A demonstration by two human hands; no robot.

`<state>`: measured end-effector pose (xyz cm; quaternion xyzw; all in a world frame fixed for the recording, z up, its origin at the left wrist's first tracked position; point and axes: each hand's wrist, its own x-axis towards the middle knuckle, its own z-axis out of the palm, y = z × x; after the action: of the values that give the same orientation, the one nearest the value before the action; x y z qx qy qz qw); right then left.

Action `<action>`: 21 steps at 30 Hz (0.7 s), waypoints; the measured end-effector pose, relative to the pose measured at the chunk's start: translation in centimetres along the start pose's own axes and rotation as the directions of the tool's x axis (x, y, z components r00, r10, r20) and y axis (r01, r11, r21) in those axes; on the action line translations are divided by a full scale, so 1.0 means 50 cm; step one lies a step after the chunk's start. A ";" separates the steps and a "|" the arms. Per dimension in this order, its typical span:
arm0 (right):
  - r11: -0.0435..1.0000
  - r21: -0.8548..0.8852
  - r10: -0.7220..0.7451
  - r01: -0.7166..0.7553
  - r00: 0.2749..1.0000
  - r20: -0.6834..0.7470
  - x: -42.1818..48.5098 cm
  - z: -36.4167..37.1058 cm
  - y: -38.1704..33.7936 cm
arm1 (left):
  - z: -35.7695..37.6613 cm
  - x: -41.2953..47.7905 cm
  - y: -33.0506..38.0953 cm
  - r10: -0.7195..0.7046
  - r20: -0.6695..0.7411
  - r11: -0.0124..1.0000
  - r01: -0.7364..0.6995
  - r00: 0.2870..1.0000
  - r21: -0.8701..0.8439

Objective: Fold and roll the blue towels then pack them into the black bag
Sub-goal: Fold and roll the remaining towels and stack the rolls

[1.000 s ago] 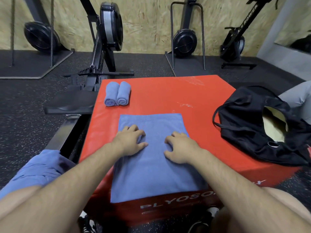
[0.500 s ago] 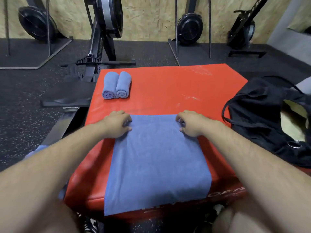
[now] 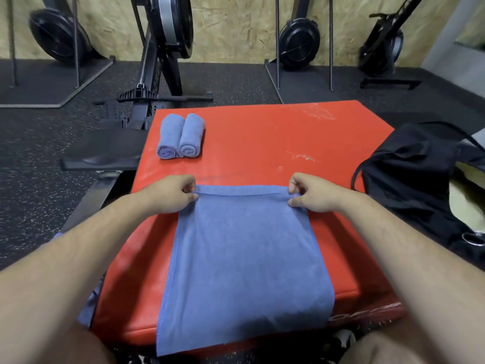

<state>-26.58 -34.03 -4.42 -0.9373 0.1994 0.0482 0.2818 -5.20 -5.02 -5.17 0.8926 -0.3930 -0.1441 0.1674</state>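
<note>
Both hands' grip pinches flat terry towel (image 3: pixel 246 258) corners | left hand (image 3: pixel 172 194) | right hand (image 3: pixel 311 193)

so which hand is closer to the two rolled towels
Left. The left hand pinches the flat towel's far left corner, just in front of the rolled towels. The right hand holds the far right corner, well off to their right.

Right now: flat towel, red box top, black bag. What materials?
Flat towel: likely microfiber; matte fine nap, stitched hem.
Red box top: probably vinyl over foam; slight sheen, white scuffs.
Black bag: thin synthetic fabric, perhaps nylon; limp wrinkles.
</note>
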 end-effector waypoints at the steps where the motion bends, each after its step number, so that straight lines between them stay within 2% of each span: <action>1: 1.000 0.012 0.009 -0.009 1.000 -0.020 0.001 -0.001 0.005 | 0.000 0.001 0.001 -0.006 -0.009 1.000 0.006 1.000 -0.006; 6: 0.991 -0.118 0.051 -0.066 0.991 -0.127 0.011 -0.001 0.008 | 0.007 0.009 -0.003 -0.046 -0.121 0.999 0.045 0.992 -0.013; 11: 0.980 -0.154 0.089 -0.126 0.970 -0.225 0.035 0.018 0.007 | 0.037 0.024 0.001 -0.073 -0.235 0.997 0.076 0.969 0.006; 15: 0.977 -0.168 0.090 -0.128 0.972 -0.218 0.050 0.032 0.006 | 0.043 0.030 0.005 -0.084 -0.197 0.995 0.093 0.977 0.034; 21: 0.958 -0.260 0.062 -0.123 0.971 -0.232 0.045 0.059 0.003 | 0.039 0.031 0.000 0.022 -0.205 0.996 -0.003 0.978 0.093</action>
<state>-24.51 -33.30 -7.43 -0.9562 0.2649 -0.0167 0.1236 -4.95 -6.55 -7.13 0.9070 -0.3855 -0.0314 0.1667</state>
